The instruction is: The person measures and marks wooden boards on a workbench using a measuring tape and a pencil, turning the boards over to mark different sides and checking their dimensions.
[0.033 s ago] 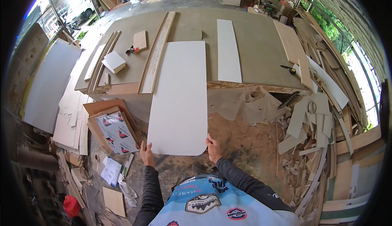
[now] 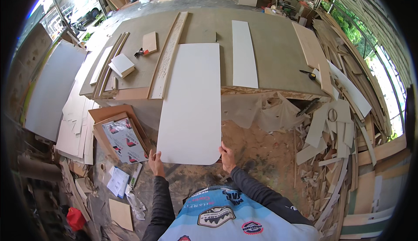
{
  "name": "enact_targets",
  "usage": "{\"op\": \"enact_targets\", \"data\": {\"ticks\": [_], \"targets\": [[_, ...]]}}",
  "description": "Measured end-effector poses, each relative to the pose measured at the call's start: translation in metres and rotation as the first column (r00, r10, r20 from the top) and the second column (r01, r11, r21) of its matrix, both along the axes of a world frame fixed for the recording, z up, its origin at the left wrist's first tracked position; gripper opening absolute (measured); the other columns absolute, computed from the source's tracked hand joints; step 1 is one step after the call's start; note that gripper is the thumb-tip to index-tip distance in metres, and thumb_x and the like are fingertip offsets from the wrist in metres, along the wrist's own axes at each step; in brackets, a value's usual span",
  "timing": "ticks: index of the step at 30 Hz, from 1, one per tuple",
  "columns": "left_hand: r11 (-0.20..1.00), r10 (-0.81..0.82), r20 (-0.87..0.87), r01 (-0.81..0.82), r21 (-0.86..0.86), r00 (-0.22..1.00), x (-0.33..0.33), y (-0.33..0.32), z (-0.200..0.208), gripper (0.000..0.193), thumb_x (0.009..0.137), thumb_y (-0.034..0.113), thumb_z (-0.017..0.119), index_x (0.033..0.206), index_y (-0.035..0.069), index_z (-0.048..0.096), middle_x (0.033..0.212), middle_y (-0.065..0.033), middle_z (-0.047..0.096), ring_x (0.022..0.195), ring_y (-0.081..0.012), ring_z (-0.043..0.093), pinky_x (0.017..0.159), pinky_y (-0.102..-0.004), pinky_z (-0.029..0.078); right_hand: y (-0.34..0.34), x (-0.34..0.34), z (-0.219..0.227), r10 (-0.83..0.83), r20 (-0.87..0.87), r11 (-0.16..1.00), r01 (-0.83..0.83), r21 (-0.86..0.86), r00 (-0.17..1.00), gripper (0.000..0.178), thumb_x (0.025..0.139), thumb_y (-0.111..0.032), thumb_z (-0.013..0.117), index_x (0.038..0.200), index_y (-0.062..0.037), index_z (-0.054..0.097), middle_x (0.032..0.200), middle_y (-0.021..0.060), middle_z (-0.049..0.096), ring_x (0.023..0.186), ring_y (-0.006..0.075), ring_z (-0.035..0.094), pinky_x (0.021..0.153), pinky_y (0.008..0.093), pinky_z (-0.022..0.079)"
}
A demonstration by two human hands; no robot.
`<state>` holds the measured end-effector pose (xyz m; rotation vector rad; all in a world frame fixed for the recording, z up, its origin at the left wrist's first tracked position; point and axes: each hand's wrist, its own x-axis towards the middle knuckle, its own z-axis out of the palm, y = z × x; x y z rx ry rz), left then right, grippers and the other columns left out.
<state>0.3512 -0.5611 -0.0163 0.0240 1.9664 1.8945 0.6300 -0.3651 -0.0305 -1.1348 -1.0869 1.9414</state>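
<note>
A long white panel [image 2: 191, 106] with rounded near-right and far corners lies in front of me, its far part over the workbench [image 2: 202, 25] and its near end jutting past the front edge. My left hand [image 2: 156, 163] grips the panel's near left corner, thumb up along the edge. On the other side, my right hand [image 2: 227, 157] is closed on the near right edge, just by the rounded corner. The fingers under the panel are partly hidden. Right beside the panel's left edge runs a long narrow board [image 2: 167, 62] with a speckled face.
A white strip [image 2: 244, 54] lies right of the panel. Left on the bench are a white block [image 2: 122, 65], a red-and-black tool [image 2: 140, 53] and wooden strips [image 2: 114, 62]. A tape measure [image 2: 311, 75] sits at right. Offcuts [image 2: 326, 128] and stacked boards [image 2: 126, 138] crowd the floor.
</note>
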Motion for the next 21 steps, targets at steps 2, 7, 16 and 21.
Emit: {"op": "enact_targets", "data": {"ticks": [2,7,16,21], "targets": [[0.998,0.066,0.100,-0.065,-0.017,0.993,-0.001,0.003,0.005,0.070,0.092,0.014,0.070,0.151,-0.008,0.038,0.143,-0.0192,0.053,0.125,-0.0265,0.058,0.099,-0.0349,0.049,0.007,-0.003,-0.001,0.018,0.010,1.000,-0.018,0.000,1.000,0.052,0.105,-0.012,0.057,0.151,0.0064,0.040,0.149,0.0156,0.052,0.133,0.0177,0.050,0.113,0.0299,0.037],[0.996,0.061,0.149,-0.070,0.057,0.987,-0.002,0.016,0.006,0.072,0.092,0.019,0.070,0.152,-0.005,0.037,0.143,-0.0203,0.053,0.121,-0.0286,0.060,0.093,-0.0418,0.052,0.026,-0.011,-0.013,-0.021,-0.028,1.000,0.022,0.018,0.999,0.052,0.104,-0.011,0.056,0.151,0.0065,0.039,0.150,0.0160,0.050,0.135,0.0191,0.049,0.115,0.0308,0.035],[0.914,-0.063,0.579,-0.186,0.360,0.813,0.044,0.036,-0.011,0.050,0.096,0.044,0.060,0.130,0.007,0.058,0.128,-0.0118,0.059,0.118,-0.0308,0.058,0.099,-0.0540,0.048,0.036,-0.011,-0.005,0.040,-0.061,0.995,-0.046,-0.090,0.997,0.055,0.104,-0.009,0.054,0.154,0.0051,0.035,0.157,0.0152,0.043,0.140,0.0200,0.044,0.117,0.0305,0.033],[0.851,-0.404,0.681,-0.023,0.525,0.610,0.125,0.069,0.024,0.058,0.094,0.046,0.063,0.135,0.007,0.054,0.134,-0.0105,0.056,0.127,-0.0307,0.053,0.109,-0.0557,0.042,0.040,-0.004,-0.008,0.160,-0.027,0.987,-0.160,0.002,0.987,0.064,0.104,-0.012,0.056,0.158,0.0031,0.025,0.149,0.0140,0.051,0.128,0.0227,0.057,0.105,0.0364,0.049]]}}
